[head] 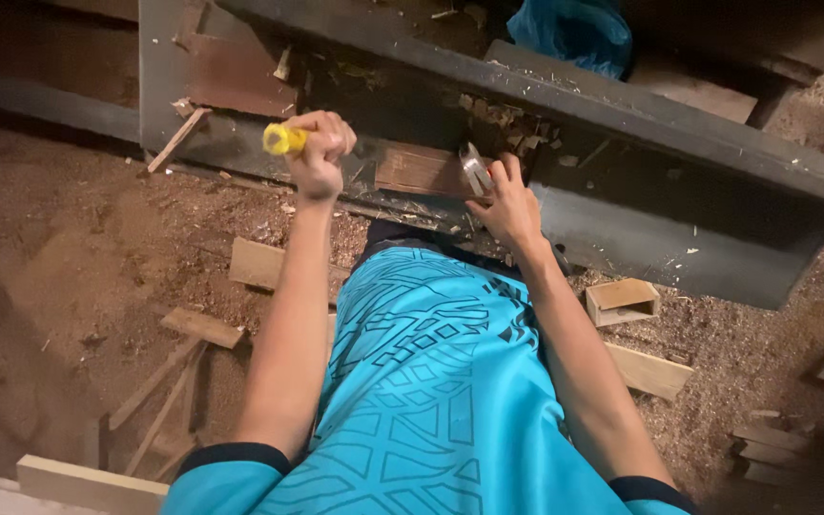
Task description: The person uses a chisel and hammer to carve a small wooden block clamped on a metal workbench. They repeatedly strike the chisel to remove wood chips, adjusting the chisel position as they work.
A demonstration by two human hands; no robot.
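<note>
head view: person bent over dark beam [622, 124]
left hand [319, 153]: fist closed on yellow handle [284, 139], near beam
right hand [507, 205]: fingers pinch metal tool [475, 175] against wood block [419, 170]
advice: keep tool steady

Single head-worn view, looking steeply down over the wearer's turquoise shirt [431, 381] and both forearms, at close range, toward a dark steel beam [622, 124] crossing the upper frame and the sawdust-covered floor [69, 248] below.
</note>
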